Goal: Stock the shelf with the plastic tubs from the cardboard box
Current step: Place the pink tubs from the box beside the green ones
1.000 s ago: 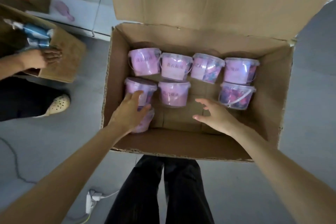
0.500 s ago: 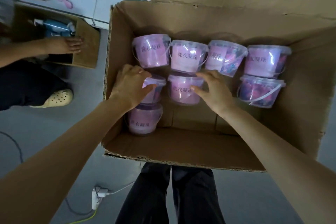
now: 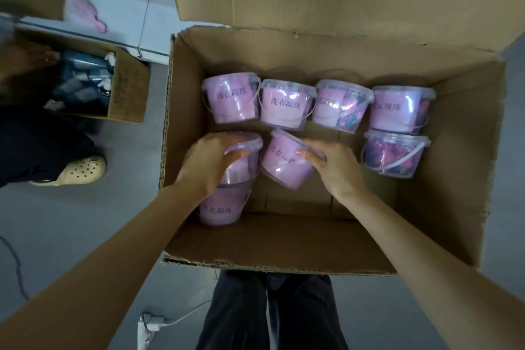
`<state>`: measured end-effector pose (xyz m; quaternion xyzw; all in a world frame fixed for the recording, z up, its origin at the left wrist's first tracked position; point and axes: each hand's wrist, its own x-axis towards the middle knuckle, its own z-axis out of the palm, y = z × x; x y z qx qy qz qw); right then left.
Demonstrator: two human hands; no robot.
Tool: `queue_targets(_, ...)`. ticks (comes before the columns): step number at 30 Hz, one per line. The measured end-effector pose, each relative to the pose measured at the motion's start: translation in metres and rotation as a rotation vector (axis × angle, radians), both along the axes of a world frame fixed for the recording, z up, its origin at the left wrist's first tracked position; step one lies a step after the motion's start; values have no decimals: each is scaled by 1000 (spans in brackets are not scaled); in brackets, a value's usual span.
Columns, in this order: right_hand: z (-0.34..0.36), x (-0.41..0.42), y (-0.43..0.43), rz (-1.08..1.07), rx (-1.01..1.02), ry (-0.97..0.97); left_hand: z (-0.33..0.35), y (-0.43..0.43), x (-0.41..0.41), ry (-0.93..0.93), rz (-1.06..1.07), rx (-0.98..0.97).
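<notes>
A tilted tub (image 3: pixel 285 163) of translucent plastic, lilac-labelled and round, is clasped by the right hand (image 3: pixel 332 166), fingers wrapped over its lidded rim. A second tub (image 3: pixel 245 150) just left of it is gripped around the lid by the left hand (image 3: pixel 211 162), the thumb pressed on its side. Directly below that hand a third tub (image 3: pixel 220 206) is seen, partly hidden by the wrist. Beyond both grips, a row of four tubs (image 3: pixel 287 104) with thin white bail handles is lined along the far wall. Right of the right hand, a tub of dark mixed capsules (image 3: pixel 393 152) is set. All are contained in a corrugated cardboard box (image 3: pixel 443 207) with ragged edges, its flap raised. Further left of the grips, on the grey floor (image 3: pixel 85 221), a smaller carton (image 3: pixel 127 91) of blue packs and a perforated cream shoe (image 3: pixel 82 170) are seen.
</notes>
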<state>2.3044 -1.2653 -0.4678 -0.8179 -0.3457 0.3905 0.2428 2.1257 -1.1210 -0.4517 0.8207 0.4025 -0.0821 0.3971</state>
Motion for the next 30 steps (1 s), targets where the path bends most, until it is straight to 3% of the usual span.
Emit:
queue_targets(4,63,13,-14,-75,35,39,53,-2,-7,-80,77,-20)
queue_targets(8,167,37,-21,-163,76,115,147,4,1,-201,153,-28)
queue_targets(16,378,68,-28,-156,363,-29,342,17,47,-478,3,66)
queue_targets(20,447,101,-42,-269,454,-72,419,19,81,-573,-109,201)
queue_targets(24,500,145,-50,-348,554,-118,469,17,121,-674,-103,218)
queue_targets(30,543,220,-39,-303,617,-408,514,6,198,-834,-74,162)
